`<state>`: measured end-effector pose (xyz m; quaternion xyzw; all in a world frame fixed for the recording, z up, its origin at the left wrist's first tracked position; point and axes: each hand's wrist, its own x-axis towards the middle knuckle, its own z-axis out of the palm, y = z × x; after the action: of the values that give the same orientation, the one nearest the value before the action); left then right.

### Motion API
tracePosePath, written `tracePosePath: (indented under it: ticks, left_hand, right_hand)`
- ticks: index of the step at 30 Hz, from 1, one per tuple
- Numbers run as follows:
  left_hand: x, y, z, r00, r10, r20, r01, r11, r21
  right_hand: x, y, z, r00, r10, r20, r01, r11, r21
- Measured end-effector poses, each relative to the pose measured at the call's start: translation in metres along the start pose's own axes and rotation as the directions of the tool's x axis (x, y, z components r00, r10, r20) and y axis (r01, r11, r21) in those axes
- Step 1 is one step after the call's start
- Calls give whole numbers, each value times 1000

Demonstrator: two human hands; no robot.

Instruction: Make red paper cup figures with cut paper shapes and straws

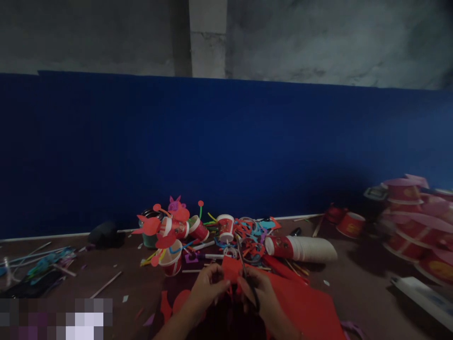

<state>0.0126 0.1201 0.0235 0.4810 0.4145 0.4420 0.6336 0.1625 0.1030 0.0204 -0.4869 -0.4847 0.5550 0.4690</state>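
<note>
My left hand (205, 286) pinches a small piece of red paper (231, 268) low in the middle of the view. My right hand (255, 292) is closed on a pair of scissors (244, 267), whose blades point up against the red paper piece. Under both hands lies a large red paper sheet (304, 307). Just beyond them is a heap of red and white paper cups (177, 236) with red paper petals, coloured strips and sticks.
A lying stack of white cups (304, 248) is right of the heap. More red cups (410, 222) pile up at the far right. A blue board (226, 146) walls the table's back. Sticks and scraps (42, 264) lie at the left. A white box (424, 297) sits at the lower right.
</note>
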Motion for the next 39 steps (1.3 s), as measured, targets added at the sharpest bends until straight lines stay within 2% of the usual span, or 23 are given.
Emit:
tracePosePath:
  ticks: [3, 5, 9, 13, 17, 22, 28, 39]
  left_hand:
    - [-1, -2, 1, 1000, 0, -17, 0, 1000, -9]
    - [-1, -1, 1, 998, 6, -57, -7, 1000, -26]
    - [-1, 3, -3, 990, 0, -141, -12, 996, -88]
    - [-1, 5, -9, 976, 2, -219, -34, 989, -146]
    - [-1, 5, -8, 971, -19, -237, -22, 985, -171]
    - [-3, 5, -3, 977, -42, -208, 4, 984, -177]
    - [-5, 6, -1, 983, -57, -174, 27, 985, -172]
    - [-6, 10, 1, 986, -64, -155, 35, 983, -180]
  right_hand:
    - [1, 3, 0, 999, -7, -32, 7, 1000, -7]
    - [1, 5, 0, 1000, -13, -3, 13, 999, -33]
    - [1, 10, -1, 989, -17, 149, 26, 998, -58]
    - [-5, 8, 1, 959, 36, 282, -11, 996, -90]
    - [-11, 7, 4, 921, 73, 384, -28, 992, -122]
    - [-10, 11, 5, 930, 85, 357, -23, 985, -173]
    - [-9, 17, 3, 935, 58, 349, -6, 989, -149]
    - [-6, 16, 4, 944, 97, 315, -30, 977, -211]
